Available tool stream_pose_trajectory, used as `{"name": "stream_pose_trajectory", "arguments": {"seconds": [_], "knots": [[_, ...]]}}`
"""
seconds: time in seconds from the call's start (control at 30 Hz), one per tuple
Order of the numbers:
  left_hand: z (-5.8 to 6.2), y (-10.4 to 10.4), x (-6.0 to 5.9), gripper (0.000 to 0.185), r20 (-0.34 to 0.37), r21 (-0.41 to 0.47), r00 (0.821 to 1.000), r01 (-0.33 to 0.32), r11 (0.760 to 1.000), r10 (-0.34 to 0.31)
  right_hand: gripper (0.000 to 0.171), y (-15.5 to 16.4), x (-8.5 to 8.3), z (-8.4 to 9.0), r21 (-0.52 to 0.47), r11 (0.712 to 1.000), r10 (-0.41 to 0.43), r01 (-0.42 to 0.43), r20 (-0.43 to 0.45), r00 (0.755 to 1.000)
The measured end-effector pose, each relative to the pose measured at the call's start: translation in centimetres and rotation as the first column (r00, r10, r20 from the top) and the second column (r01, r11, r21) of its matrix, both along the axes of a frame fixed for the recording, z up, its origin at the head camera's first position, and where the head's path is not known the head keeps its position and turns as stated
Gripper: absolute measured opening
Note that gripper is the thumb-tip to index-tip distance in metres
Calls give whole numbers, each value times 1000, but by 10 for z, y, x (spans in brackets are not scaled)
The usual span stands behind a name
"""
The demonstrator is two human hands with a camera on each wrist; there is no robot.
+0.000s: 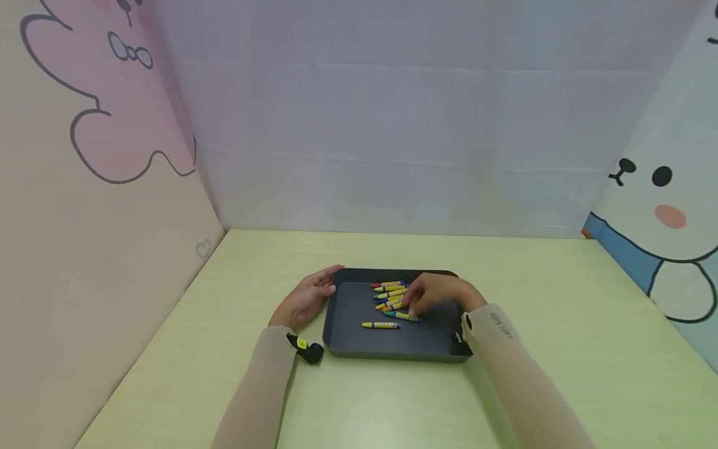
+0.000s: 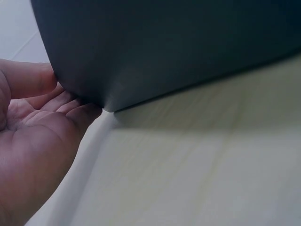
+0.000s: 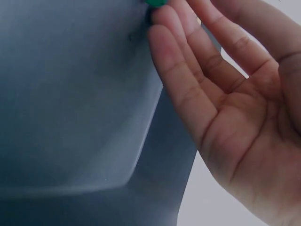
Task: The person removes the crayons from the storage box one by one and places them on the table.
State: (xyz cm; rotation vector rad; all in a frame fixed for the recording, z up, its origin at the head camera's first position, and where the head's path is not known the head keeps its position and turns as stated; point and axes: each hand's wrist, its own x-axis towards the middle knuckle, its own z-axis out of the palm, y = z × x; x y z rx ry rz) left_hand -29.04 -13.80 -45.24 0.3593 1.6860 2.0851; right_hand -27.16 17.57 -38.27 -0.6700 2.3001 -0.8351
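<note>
A dark grey tray (image 1: 359, 346) lies on the table with several crayons in it. My left hand (image 1: 307, 300) holds the tray's far left corner; in the left wrist view thumb and fingertips meet the dark wall. Over the crayons is my right hand (image 1: 443, 292), its thumb and fingers bent down to a green crayon (image 1: 399, 316), which they seem to pinch. A green end shows by the fingertips in the right wrist view. Beyond it, a red crayon (image 1: 386, 284) and several others lie roughly in a row, right ends partly hidden by the hand. Closer lies a yellow crayon (image 1: 380, 325).
The pale wooden table (image 1: 224, 374) extends around the tray. A white cloth backdrop (image 1: 392, 125) rises behind it, with cartoon-printed panels at the left and right. A small black camera (image 1: 311, 353) is worn on the left wrist, close to the tray's side.
</note>
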Motion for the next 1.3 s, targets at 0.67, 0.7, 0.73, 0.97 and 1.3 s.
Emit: {"name": "stream_pose_trajectory", "arguments": {"seconds": [0.67,0.7,0.73,0.97,1.3], "knots": [[1,-2,-1,60,13,-9,1000,14,1000,-14,21,-14,6,-7,118,988,-92,98,-56,994],[1,-2,-1,60,11,-10,1000,14,1000,-14,20,-15,6,-6,129,987,-92,100,-67,994],[1,-2,-1,60,8,-12,1000,15,1000,-15,20,-17,7,-6,141,985,-92,103,-77,993],[1,-3,0,60,5,-14,1000,13,1000,-13,15,-20,8,-5,191,975,-90,111,-120,989],[-1,-3,-2,59,2,-32,1000,11,999,-11,12,-19,6,-9,207,971,-93,120,-140,986]]}}
